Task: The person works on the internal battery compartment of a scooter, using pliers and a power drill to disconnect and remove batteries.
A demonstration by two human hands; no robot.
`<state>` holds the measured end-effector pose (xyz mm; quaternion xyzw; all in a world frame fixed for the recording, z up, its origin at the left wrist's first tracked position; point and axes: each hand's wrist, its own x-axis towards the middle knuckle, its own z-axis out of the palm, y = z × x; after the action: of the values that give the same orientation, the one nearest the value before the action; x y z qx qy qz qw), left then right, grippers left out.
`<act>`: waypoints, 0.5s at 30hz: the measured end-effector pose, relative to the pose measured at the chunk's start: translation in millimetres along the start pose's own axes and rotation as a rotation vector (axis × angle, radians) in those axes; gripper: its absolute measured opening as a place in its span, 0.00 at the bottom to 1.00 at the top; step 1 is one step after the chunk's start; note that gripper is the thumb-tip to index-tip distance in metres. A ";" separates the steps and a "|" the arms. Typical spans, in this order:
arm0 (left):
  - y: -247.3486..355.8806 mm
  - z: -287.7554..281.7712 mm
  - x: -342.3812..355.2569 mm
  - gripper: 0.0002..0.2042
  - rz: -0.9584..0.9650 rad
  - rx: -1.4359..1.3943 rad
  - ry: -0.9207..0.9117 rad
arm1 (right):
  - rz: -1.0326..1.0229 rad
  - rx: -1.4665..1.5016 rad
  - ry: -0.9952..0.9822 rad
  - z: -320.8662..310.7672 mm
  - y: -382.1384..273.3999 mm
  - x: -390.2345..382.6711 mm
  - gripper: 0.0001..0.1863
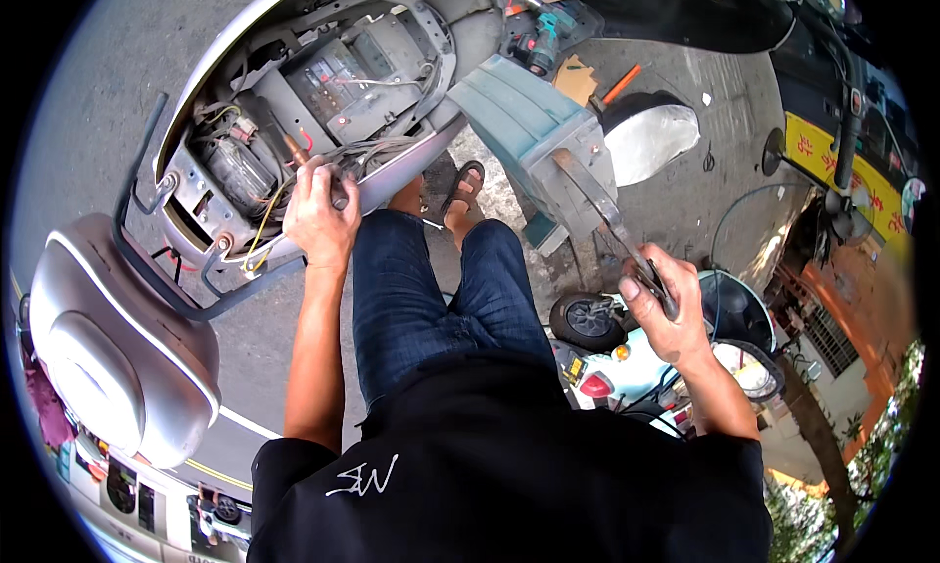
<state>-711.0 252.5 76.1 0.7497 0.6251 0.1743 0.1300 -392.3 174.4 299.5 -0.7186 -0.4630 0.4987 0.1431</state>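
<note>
"Beside the open scooter body (401,178), what are the hands doing?"

"The left hand (321,218), at its near edge, curls its fingers round a brown-ended rod (297,152). Well right of it, the right hand (671,304) clasps a dark plier-like tool (634,257); whether that grips the metal strip (587,186), I can't tell."

"Which step?"

"Tool work, I'd judge, rod near the body's wiring (372,155). The next move calls for care around those cables."

"Farther off?"

"A grey-blue cabinet (524,117) just right of the body, then a teal drill (544,46) past its upper right."
</note>
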 end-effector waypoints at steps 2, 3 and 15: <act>4.7 5.6 -1.3 0.09 0.036 0.025 0.003 | 0.131 0.101 0.056 12.5 44.1 -20.0 0.12; 11.5 6.0 -2.0 0.09 0.048 0.100 -0.002 | 0.203 0.157 0.049 23.5 75.3 -29.2 0.14; -9.6 15.6 -20.1 0.14 0.033 -0.152 -0.101 | 0.715 0.448 0.543 266.6 521.1 0.1 0.19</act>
<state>-716.1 234.9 56.0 0.7558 0.5901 0.1852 0.2149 -346.4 -170.1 -171.6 -0.8878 -0.0155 0.3987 0.2294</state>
